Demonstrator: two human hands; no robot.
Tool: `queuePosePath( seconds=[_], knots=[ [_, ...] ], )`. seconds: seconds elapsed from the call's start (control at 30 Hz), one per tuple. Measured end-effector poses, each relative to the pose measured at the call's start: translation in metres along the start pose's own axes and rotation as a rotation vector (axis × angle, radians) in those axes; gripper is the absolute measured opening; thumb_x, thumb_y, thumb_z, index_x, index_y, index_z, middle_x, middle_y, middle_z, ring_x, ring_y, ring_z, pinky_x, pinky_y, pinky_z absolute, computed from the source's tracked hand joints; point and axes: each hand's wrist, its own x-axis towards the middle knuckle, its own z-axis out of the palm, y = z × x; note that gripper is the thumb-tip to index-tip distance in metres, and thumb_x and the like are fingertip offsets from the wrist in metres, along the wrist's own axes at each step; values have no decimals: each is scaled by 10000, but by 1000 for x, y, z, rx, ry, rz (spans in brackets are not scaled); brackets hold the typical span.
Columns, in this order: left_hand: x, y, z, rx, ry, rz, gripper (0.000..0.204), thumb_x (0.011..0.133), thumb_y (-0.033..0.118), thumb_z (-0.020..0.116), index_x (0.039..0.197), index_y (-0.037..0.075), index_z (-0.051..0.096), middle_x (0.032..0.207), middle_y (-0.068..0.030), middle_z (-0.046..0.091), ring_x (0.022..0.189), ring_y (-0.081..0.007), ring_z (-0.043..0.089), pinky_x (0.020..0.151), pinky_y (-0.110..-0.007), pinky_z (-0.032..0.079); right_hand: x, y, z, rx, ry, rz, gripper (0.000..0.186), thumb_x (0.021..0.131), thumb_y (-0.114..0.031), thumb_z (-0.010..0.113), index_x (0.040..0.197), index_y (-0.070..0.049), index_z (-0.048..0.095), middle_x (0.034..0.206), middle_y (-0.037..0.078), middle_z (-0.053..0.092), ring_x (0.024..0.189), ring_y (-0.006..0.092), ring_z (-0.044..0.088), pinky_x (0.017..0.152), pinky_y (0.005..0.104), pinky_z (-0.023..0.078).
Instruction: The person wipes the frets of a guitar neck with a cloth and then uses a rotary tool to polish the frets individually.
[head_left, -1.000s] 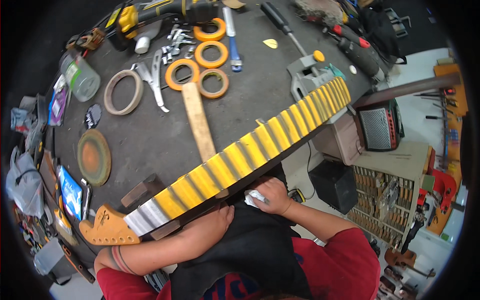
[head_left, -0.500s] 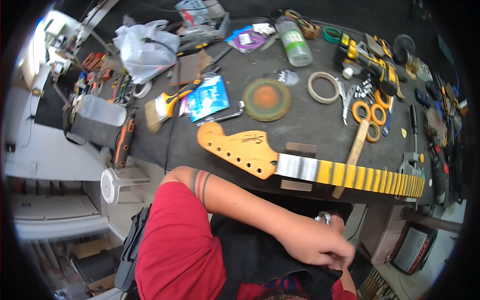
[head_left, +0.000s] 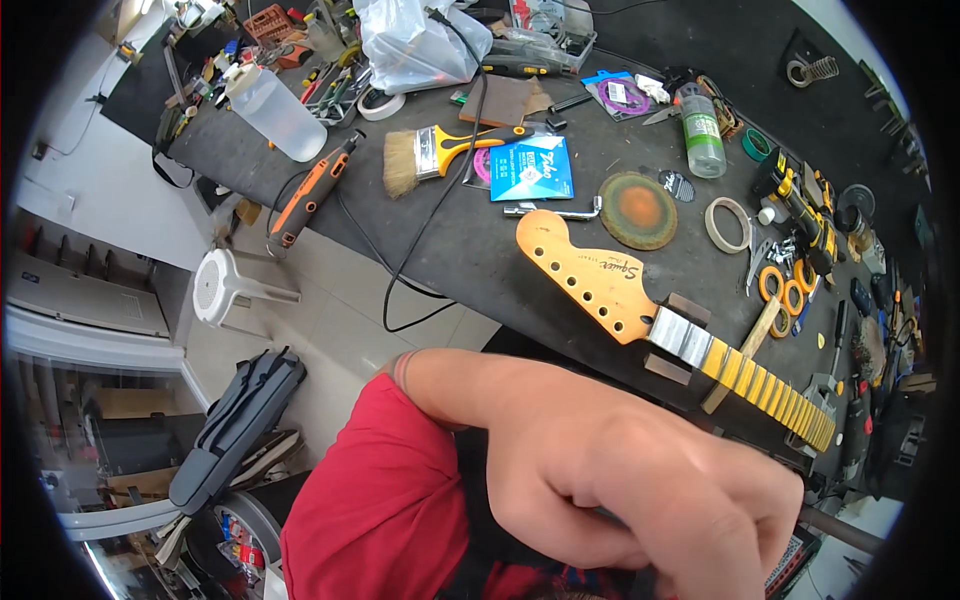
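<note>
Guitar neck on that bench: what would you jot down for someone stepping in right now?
Left hand: raised close to the camera, fingers curled, off the neck; unclear if it holds anything.
Right hand: out of view.
Pale wooden guitar neck: flat on the dark workbench, a thin wooden stick lying across it.
Done: fretboard covered in yellow tape strips.
Left: tape not removed.

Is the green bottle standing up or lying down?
Lying down, as far as I can tell. The green bottle rests lengthwise on the dark workbench, its cap end pointing away from the guitar neck.
</note>
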Motion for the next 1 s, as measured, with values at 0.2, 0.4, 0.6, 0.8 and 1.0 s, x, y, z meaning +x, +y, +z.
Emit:
queuePosePath(
  seconds=[0.2,0.4,0.6,0.8,1.0],
  knots=[
    [-50,139,-36,1616,179,-400,400,973,0,743,1373,0,769,1350,-182,770,1214,-329,738,1069,-437,567,69,-139,-111,412,-536,150,275,958,128,546,1054,3,772,1092,166,805,1012,337,776,935,399,610],
    [-159,307,-64,2790,1037,-1096,573,1029,186,759,1587,106,652,1450,-141,716,1348,-368,666,1148,-502,546,195,-273,-195,435,-524,-503,166,758,53,555,791,-29,696,908,148,720,850,254,693,765,395,556],
    [-230,364,-47,2743,1281,-1420,657,992,353,841,1578,140,636,1479,-102,686,1361,-361,647,1102,-523,570,379,-418,-70,343,-477,-616,248,1061,-232,750,1068,12,707,947,85,709,951,180,675,899,379,553],
    [-248,366,-37,2636,1404,-1027,592,1003,368,841,1484,71,664,1254,-111,742,1218,-349,718,1008,-480,575,512,-530,96,-147,-216,-627,305,1031,-366,753,1234,-149,822,1186,190,839,1133,414,803,974,547,636],
    [-233,329,7,1445,1605,-291,509,1175,440,642,1435,6,586,1085,-113,668,830,-203,691,724,-350,590,555,-573,184,-64,-96,-511,360,1014,-154,632,1344,-44,728,1275,254,809,1202,457,788,1027,574,627]
  ],
)
